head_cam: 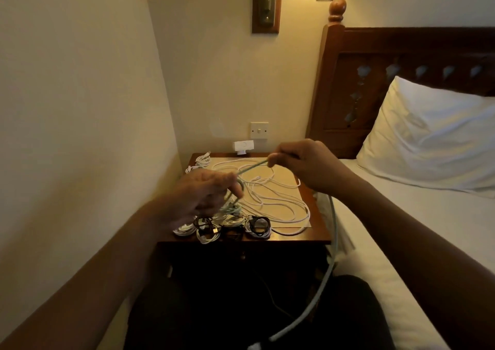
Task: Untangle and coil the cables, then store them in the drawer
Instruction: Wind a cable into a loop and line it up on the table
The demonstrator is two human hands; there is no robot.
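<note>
The left hand (206, 193) is blurred. Its fingers (237, 189) curl round a small loop of the green cable (251, 168), just above the front left of the tabletop (317, 233). To coil well, I judge this hand should hold the loop flat and steady, so that each new turn lands at the same size. Below it, several coiled bundles (257, 226) sit along the front edge, and a loose white cable (278, 202) sprawls over the middle.

The right hand (305, 162) pinches the green cable between thumb and curled fingers, with a short stretch taut between the 2 hands. It should feed slack evenly and roll out any twist. From there the cable drops beside the bed (359, 248) toward the lap.

Blur hides how many turns the left hand has. The drawer (241, 254) is lost in shadow, so I cannot tell whether it is open. The cable's far end is cut off at the bottom edge.
</note>
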